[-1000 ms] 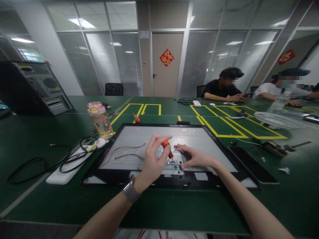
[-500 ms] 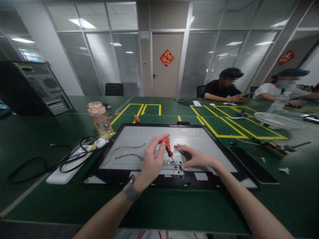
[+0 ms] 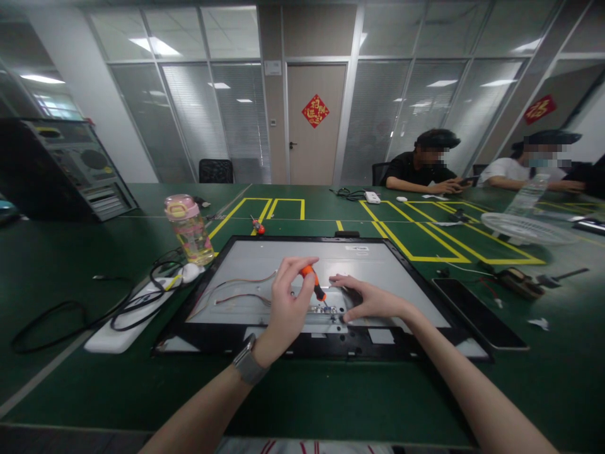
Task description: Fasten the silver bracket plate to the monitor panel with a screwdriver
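Observation:
An orange and black screwdriver point(image 3: 314, 283) leans in my left hand point(image 3: 290, 301), its handle between thumb and fingers and its tip pointing down at a small circuit board point(image 3: 322, 309). The board sits near the front of a grey metal display panel point(image 3: 401, 277) with a black frame, which lies flat on the table. My right hand point(image 3: 371, 299) rests on the panel to the right of the board, fingers spread, thumb close to the board's right end. Thin wires point(image 3: 236, 296) run over the panel on the left. What lies under my right palm is hidden.
Left of the panel are a pink-lidded bottle point(image 3: 189, 230) and a white power strip point(image 3: 127, 315) with black cables. A phone-like black slab point(image 3: 477, 312) lies to the right. A second screwdriver point(image 3: 258, 225) lies behind. Two people sit at the far right.
The screwdriver handle has tilted slightly to the left in my left hand, its tip staying near the board. My right hand has hardly moved.

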`<state>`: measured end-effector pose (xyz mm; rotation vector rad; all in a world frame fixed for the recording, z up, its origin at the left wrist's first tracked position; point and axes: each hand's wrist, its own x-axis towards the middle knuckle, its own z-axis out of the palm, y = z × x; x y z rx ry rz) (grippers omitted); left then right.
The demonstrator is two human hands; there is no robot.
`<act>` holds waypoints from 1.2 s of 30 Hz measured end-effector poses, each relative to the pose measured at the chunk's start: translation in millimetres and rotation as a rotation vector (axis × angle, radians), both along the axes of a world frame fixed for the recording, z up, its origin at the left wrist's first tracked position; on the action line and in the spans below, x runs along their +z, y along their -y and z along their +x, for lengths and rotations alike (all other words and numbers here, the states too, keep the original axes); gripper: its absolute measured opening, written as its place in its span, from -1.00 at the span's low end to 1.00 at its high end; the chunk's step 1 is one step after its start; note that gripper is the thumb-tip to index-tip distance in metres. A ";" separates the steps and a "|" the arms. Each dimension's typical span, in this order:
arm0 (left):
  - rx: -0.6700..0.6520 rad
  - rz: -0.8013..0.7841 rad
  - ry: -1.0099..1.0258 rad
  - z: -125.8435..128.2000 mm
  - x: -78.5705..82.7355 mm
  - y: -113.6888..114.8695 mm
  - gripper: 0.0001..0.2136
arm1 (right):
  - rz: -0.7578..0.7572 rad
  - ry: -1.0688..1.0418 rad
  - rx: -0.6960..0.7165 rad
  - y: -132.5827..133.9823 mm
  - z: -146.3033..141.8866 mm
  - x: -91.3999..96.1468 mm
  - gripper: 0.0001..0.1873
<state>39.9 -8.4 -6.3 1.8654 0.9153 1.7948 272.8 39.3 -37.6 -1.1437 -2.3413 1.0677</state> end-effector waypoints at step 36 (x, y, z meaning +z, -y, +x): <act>-0.045 0.014 -0.027 -0.2 -0.4 3.7 -0.74 | -0.001 -0.008 -0.005 1.3 -1.4 1.1 -0.13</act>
